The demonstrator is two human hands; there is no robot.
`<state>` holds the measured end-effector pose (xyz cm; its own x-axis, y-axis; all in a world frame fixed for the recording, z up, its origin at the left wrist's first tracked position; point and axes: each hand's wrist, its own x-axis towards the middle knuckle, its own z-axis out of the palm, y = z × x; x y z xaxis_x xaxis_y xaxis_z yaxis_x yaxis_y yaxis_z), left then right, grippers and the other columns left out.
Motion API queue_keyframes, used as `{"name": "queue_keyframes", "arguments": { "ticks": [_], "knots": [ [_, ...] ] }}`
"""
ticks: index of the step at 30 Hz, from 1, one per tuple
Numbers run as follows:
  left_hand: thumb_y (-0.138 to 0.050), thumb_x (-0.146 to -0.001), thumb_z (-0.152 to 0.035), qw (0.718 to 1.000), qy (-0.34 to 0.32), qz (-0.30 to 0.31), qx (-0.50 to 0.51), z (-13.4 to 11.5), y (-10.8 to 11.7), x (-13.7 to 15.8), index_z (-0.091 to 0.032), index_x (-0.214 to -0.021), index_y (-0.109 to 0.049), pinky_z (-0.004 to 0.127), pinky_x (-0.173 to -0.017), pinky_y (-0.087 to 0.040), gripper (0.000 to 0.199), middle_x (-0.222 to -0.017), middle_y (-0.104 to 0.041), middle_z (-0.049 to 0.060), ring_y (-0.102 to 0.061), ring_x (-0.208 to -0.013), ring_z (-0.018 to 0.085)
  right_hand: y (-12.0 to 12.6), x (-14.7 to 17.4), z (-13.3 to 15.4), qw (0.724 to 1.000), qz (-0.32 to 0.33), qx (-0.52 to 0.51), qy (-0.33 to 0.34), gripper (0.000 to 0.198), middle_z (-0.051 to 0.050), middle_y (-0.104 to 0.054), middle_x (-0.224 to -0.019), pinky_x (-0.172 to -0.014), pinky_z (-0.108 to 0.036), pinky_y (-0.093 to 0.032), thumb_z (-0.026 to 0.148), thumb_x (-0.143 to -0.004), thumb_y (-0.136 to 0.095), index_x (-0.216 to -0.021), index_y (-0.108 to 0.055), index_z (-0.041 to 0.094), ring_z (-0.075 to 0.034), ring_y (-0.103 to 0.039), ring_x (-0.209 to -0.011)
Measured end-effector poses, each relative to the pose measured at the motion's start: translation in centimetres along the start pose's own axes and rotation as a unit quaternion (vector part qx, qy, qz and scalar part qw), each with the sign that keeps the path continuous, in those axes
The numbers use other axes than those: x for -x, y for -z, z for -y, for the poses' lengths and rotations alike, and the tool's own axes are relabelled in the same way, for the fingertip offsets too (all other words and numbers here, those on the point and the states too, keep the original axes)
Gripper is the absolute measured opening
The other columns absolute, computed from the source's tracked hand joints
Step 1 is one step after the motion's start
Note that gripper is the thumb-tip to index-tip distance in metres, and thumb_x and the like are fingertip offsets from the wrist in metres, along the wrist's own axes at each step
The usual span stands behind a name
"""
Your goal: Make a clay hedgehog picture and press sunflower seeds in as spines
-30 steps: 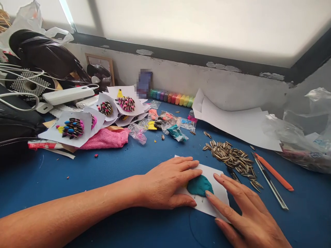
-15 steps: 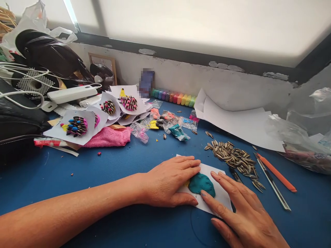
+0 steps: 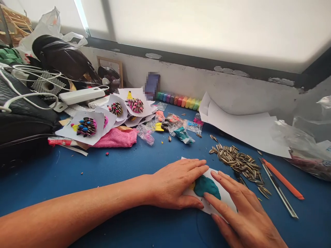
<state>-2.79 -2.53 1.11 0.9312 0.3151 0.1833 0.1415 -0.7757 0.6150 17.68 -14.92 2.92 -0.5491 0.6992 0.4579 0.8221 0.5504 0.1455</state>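
A flattened lump of teal modelling clay (image 3: 207, 187) lies on a small white paper sheet (image 3: 228, 199), with a bit of yellow clay (image 3: 192, 186) at its left side, partly hidden by my fingers. My left hand (image 3: 179, 184) rests flat over the paper's left part, fingers stretched out and thumb along the near edge. My right hand (image 3: 239, 210) has its fingers spread, and its index fingertip touches the near edge of the teal clay. Striped sunflower seeds (image 3: 238, 162) are heaped just beyond the right hand.
A pen (image 3: 279, 187) and an orange clay tool (image 3: 283, 179) lie at the right. Behind are bagged clay pieces (image 3: 183, 134), a row of coloured clay (image 3: 178, 100) and white sheets (image 3: 240, 125). Seed-covered clay figures (image 3: 86, 126), a pink cloth (image 3: 113, 138) and cables crowd the left.
The camera view has turned slightly left, so everything appears shifted right. Both hands stay on the paper and clay; the right fingertips sit slightly closer to the left hand.
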Motion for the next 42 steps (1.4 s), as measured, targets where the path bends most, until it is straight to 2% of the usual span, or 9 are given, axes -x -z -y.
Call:
{"name": "queue_keyframes", "arguments": {
  "ticks": [5,10,13,17,22,28,32,36,42],
  "knots": [
    [-0.068,-0.087,-0.047,0.999,-0.019,-0.014,0.029,0.2,-0.1,0.1,-0.011,-0.15,-0.032,0.044,-0.121,-0.024,0.081,-0.156,-0.036,0.018,-0.03,-0.147,0.028,-0.8,-1.3,0.5,0.997,-0.061,-0.047,-0.019,0.017,-0.02,-0.057,-0.131,-0.102,-0.04,-0.048,0.004,-0.086,-0.054,-0.098,-0.06,0.014,-0.026,-0.048,-0.133],
    [-0.07,-0.084,-0.046,0.998,-0.013,-0.018,0.06,0.3,0.1,0.2,-0.007,-0.151,-0.03,0.044,-0.122,-0.023,0.087,-0.156,-0.035,0.019,-0.03,-0.147,0.029,-1.5,-0.4,0.6,0.998,-0.051,-0.04,-0.01,0.032,-0.022,-0.053,-0.136,-0.099,-0.044,-0.05,0.005,-0.084,-0.059,-0.115,-0.061,0.012,-0.03,-0.046,-0.135],
    [-0.07,-0.081,-0.037,0.997,-0.003,-0.014,0.079,0.3,0.3,0.2,-0.008,-0.152,-0.029,0.039,-0.122,-0.022,0.086,-0.157,-0.034,0.017,-0.029,-0.148,0.026,-1.5,0.2,0.5,0.999,-0.035,-0.023,-0.002,0.043,-0.023,-0.049,-0.141,-0.098,-0.048,-0.05,0.004,-0.082,-0.059,-0.125,-0.059,0.013,-0.034,-0.043,-0.137],
    [-0.065,-0.078,-0.028,0.995,0.011,-0.015,0.097,0.1,0.6,0.2,-0.013,-0.153,-0.029,0.039,-0.122,-0.023,0.085,-0.158,-0.034,0.012,-0.032,-0.147,0.025,-1.5,0.1,0.4,1.0,-0.011,0.001,0.002,0.044,-0.022,-0.048,-0.142,-0.098,-0.047,-0.05,0.011,-0.084,-0.059,-0.128,-0.06,0.018,-0.034,-0.04,-0.139],
    [-0.063,-0.077,-0.029,0.994,0.01,-0.014,0.104,0.0,0.8,0.2,-0.012,-0.153,-0.029,0.042,-0.122,-0.023,0.085,-0.156,-0.037,0.013,-0.034,-0.145,0.027,-1.5,0.0,0.4,0.999,-0.013,0.037,0.01,0.038,-0.022,-0.05,-0.14,-0.095,-0.048,-0.049,0.022,-0.088,-0.058,-0.126,-0.064,0.02,-0.035,-0.04,-0.14],
    [-0.062,-0.078,-0.03,0.995,0.011,-0.002,0.104,0.0,0.9,0.2,-0.012,-0.153,-0.028,0.04,-0.122,-0.022,0.085,-0.156,-0.037,0.013,-0.033,-0.146,0.025,-1.5,-0.2,0.2,0.999,0.009,0.041,0.008,0.038,-0.022,-0.051,-0.141,-0.098,-0.047,-0.047,0.024,-0.088,-0.059,-0.125,-0.065,0.022,-0.034,-0.04,-0.14],
    [-0.064,-0.079,-0.03,0.997,0.006,0.006,0.079,0.0,1.0,0.2,-0.013,-0.154,-0.027,0.042,-0.123,-0.02,0.085,-0.157,-0.036,0.013,-0.029,-0.148,0.025,-1.7,0.1,0.1,1.0,0.006,0.022,-0.006,0.038,-0.02,-0.052,-0.143,-0.1,-0.045,-0.047,0.026,-0.088,-0.061,-0.126,-0.066,0.023,-0.033,-0.042,-0.14],
    [-0.072,-0.079,-0.035,1.0,0.0,-0.003,0.0,0.3,1.6,0.4,-0.011,-0.154,-0.026,0.044,-0.125,-0.012,0.091,-0.159,-0.032,0.014,-0.021,-0.151,0.026,-1.7,0.3,0.2,1.0,0.004,0.009,-0.01,0.036,-0.018,-0.053,-0.143,-0.099,-0.044,-0.048,0.026,-0.087,-0.062,-0.123,-0.068,0.022,-0.032,-0.044,-0.139],
    [-0.069,-0.085,-0.05,0.998,0.025,0.047,-0.046,0.9,2.6,0.8,-0.014,-0.143,-0.047,0.047,-0.122,-0.02,0.071,-0.158,-0.031,0.016,-0.022,-0.15,0.031,-1.5,0.2,0.3,0.998,-0.031,-0.033,-0.034,0.032,-0.018,-0.053,-0.141,-0.1,-0.043,-0.049,0.014,-0.086,-0.06,-0.118,-0.065,0.017,-0.03,-0.048,-0.135]
  ]
}}
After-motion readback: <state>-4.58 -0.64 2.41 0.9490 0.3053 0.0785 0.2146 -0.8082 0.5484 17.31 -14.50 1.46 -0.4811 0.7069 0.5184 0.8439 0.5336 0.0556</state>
